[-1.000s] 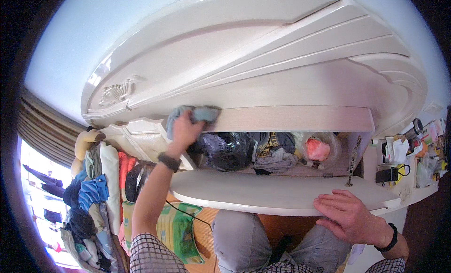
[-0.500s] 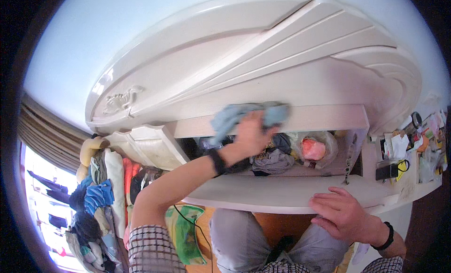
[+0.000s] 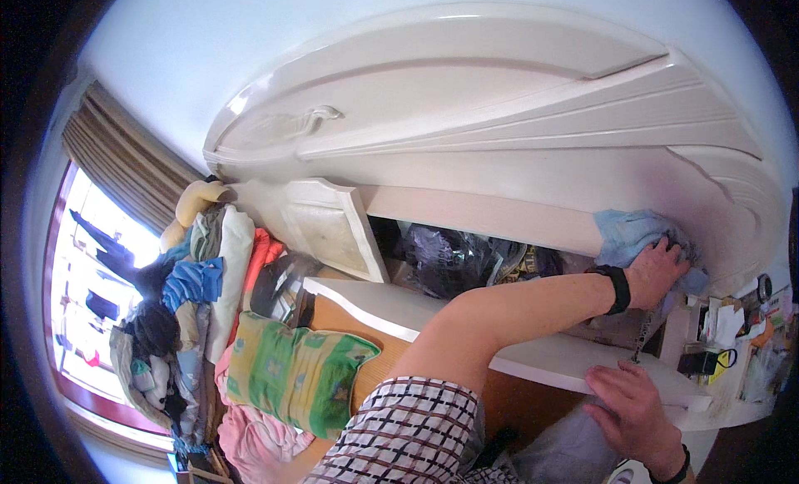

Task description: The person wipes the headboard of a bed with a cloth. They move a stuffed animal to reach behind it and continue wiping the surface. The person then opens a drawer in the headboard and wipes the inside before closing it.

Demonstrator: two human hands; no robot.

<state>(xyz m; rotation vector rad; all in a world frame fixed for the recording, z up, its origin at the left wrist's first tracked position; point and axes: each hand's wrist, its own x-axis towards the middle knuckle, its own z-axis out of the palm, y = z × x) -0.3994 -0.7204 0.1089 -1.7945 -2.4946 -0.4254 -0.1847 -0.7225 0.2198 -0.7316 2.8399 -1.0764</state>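
Note:
Stretched far to the right across the compartment, my left hand [image 3: 657, 272] presses a light blue cloth [image 3: 624, 234] against the right end of the ledge on a glossy white headboard [image 3: 466, 101]. My fingers lie bent over the cloth, which bunches out on both sides of them. Lower down, my right hand [image 3: 631, 409] rests at the front edge of the lowered white flap [image 3: 549, 363], holding nothing, with fingers stretched and thumb apart. Inside the open compartment sit dark plastic bags [image 3: 449, 255]; my left forearm hides its right part.
Another white panel [image 3: 333, 226] stands raised at the left. Heaped clothes [image 3: 187, 317], a green checked pillow [image 3: 300, 376] and pink fabric [image 3: 258, 442] lie on that side, near a striped curtain [image 3: 137, 163]. A cluttered side surface [image 3: 687, 388] is at the right.
My left hand has carried the blue cloth rightward along the ledge, from the middle to the right end. The view has shifted; my right hand stays by the flap's edge.

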